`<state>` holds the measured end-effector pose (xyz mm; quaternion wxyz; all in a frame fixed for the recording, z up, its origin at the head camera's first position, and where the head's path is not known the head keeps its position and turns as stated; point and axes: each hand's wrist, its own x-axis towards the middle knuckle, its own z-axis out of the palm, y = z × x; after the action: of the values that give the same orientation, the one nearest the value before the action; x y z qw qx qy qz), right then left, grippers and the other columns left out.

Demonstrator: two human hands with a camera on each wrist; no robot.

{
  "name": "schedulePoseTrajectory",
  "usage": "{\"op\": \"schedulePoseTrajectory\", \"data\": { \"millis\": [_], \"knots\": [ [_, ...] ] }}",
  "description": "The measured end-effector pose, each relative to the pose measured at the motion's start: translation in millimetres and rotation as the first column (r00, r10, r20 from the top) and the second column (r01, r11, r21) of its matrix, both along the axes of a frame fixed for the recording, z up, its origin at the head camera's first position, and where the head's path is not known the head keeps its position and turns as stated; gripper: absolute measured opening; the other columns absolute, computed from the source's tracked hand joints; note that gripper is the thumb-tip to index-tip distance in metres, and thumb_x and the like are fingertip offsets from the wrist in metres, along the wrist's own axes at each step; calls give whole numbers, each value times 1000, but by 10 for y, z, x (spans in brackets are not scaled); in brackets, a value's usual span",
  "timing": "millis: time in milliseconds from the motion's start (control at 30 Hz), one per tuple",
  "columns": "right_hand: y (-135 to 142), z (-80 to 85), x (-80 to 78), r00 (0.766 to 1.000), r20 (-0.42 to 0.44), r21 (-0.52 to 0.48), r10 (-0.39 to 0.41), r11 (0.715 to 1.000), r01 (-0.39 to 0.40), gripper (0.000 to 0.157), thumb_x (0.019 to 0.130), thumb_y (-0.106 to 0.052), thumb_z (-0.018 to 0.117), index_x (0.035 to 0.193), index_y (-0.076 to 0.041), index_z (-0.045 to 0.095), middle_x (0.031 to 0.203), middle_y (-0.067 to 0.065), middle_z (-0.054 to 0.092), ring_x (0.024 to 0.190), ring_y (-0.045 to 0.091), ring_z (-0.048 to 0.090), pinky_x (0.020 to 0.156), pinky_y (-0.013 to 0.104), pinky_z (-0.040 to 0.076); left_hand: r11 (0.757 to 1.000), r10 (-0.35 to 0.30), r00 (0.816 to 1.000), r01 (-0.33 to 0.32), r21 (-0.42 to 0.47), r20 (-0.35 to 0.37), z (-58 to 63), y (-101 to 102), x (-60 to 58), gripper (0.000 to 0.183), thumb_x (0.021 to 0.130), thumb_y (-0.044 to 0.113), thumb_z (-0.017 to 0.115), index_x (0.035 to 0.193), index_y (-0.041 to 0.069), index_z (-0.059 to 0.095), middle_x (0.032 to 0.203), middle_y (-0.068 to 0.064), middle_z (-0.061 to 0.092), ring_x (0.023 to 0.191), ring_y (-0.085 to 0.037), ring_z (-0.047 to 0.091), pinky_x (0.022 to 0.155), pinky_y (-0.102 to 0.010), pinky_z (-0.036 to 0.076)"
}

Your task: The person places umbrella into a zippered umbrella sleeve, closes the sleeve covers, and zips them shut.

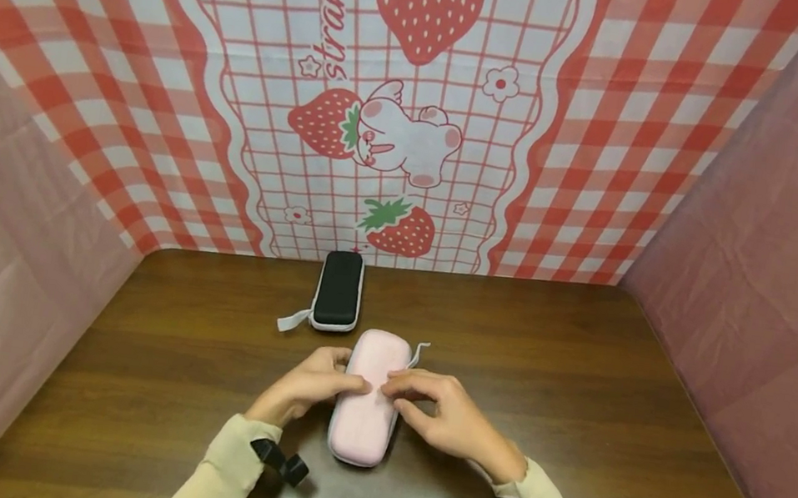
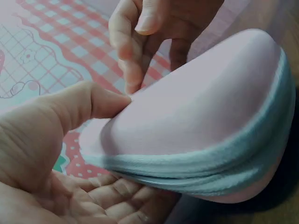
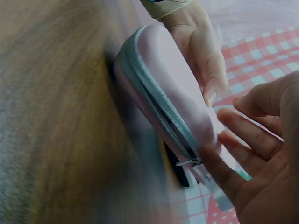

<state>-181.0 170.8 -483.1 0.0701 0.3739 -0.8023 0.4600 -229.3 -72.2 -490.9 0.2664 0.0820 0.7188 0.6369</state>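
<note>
A pink zip-up case (image 1: 361, 432) with a grey zipper band is tilted up from the wooden table. My left hand (image 1: 312, 381) grips its left side, thumb on the top face and fingers underneath. On the other side is my right hand (image 1: 451, 417), its loosely bent fingertips touching the top face near the right edge. In the right wrist view, the closed zipper (image 3: 161, 105) runs along the case's side, and the zipper pull (image 3: 189, 162) lies by the right fingers. A pale strap (image 1: 419, 354) sticks out at the case's upper right.
A black case (image 1: 339, 290) with white trim and a white strap (image 1: 294, 320) lies at the back of the wooden table (image 1: 523, 341). Behind it hangs a strawberry-print cloth (image 1: 503, 145). Pink cloth walls (image 1: 767, 272) stand at both sides.
</note>
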Motion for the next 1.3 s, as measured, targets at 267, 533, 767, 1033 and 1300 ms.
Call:
{"op": "schedulePoseTrajectory", "data": {
  "millis": [267,533,767,1033,1300],
  "knots": [
    [92,178,-52,986,-148,-115,-75,992,58,21,93,5,68,109,-5,75,106,8,76,94,20,73,82,27,59,997,3,990,8,74,-139,187,-71,2,59,80,1,76,131,-12,49,97,-16,75,86,-17,71,78,-33,58],
    [69,271,-147,973,-164,-169,-160,977,132,19,89,3,75,106,-3,76,101,8,76,83,15,72,72,31,61,993,41,980,-19,113,-195,482,-151,-20,62,83,3,77,136,-9,49,104,-17,74,92,-18,72,82,-35,58],
    [-1,378,-225,969,-84,-162,-232,963,216,26,88,-2,79,114,-2,74,109,13,76,92,24,74,76,40,62,977,113,977,-76,198,-181,676,-170,-21,62,83,-3,74,140,-5,51,107,-15,74,95,-18,72,83,-36,58],
    [-25,576,-260,962,50,-102,-268,957,272,39,91,-10,79,127,-1,68,123,18,72,110,36,71,89,48,59,944,138,972,-71,323,-190,738,-148,-43,62,86,-6,69,144,-10,46,107,-12,75,94,-18,73,82,-37,60],
    [-45,659,-246,967,67,-146,-245,956,253,37,90,-7,79,125,-1,69,120,18,74,101,29,75,86,41,61,909,107,984,-37,416,-145,703,-175,-44,62,88,-9,62,145,-17,40,104,-4,75,94,-17,74,80,-35,61]
  ]
}}
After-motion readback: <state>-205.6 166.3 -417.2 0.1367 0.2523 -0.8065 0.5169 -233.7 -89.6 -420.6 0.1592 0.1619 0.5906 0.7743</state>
